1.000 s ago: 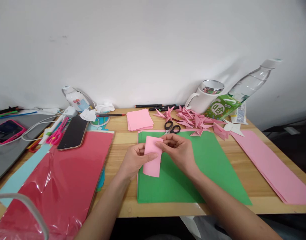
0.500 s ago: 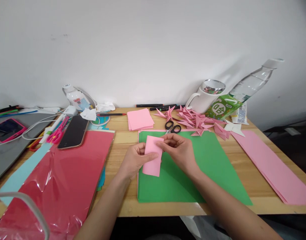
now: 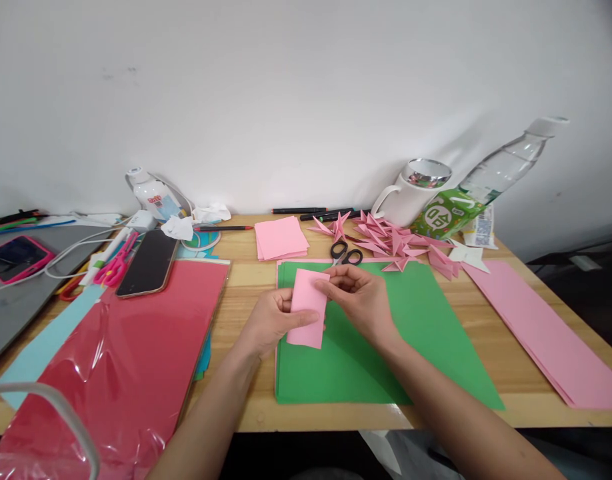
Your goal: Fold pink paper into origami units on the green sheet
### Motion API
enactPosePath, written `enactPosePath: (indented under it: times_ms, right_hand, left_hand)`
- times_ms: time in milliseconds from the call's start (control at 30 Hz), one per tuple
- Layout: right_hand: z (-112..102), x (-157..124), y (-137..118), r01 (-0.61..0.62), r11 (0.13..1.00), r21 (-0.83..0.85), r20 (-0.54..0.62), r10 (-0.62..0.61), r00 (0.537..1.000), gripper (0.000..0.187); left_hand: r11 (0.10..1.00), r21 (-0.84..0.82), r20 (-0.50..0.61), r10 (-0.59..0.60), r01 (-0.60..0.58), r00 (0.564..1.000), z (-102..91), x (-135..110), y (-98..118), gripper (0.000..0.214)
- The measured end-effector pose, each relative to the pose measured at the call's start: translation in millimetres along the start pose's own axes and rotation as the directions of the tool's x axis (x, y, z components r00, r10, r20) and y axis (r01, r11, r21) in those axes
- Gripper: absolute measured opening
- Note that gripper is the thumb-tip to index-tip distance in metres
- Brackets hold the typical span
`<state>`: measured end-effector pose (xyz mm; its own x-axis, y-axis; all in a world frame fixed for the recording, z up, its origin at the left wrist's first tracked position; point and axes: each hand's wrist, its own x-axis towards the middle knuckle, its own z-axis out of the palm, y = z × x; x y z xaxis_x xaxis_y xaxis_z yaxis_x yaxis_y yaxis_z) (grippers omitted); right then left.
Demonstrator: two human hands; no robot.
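Observation:
A pink sheet of paper (image 3: 306, 297), folded into a narrow upright rectangle, is held above the green paper stack (image 3: 386, 360). My left hand (image 3: 273, 320) grips its left side, thumb across the front and fingers behind. At the upper right corner my right hand (image 3: 359, 297) pinches the paper's edge between thumb and fingers. Just beyond the hands lie black-handled scissors (image 3: 346, 255), their blades partly hidden. Farther back is a pile of square pink papers (image 3: 281, 239), and to its right a heap of folded pink pointed paper pieces (image 3: 393, 240).
A white mug (image 3: 416, 193), a green carton (image 3: 443, 215) and a tilted plastic bottle (image 3: 511, 160) stand at the back right. Pink strips (image 3: 546, 333) lie right. On the left are a wrapped red paper pack (image 3: 131, 340), a phone (image 3: 149, 263) and pink scissors (image 3: 117, 263).
The folded pink paper has shifted very slightly up and to the right, with both hands keeping their hold on it. Everything else looks the same.

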<state>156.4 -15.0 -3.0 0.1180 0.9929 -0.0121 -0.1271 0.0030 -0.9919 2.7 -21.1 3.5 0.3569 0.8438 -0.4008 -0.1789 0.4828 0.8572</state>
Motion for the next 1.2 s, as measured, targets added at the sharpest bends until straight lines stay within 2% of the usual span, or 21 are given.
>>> enactPosePath:
  times_ms: [1200]
  right_hand:
    - [1.2, 0.9, -2.1, -0.032, 0.999, 0.030, -0.016, 0.032, 0.999, 0.034]
  left_hand:
    - [0.996, 0.086, -0.019, 0.010, -0.008, 1.000, -0.6, 1.0, -0.8, 0.038]
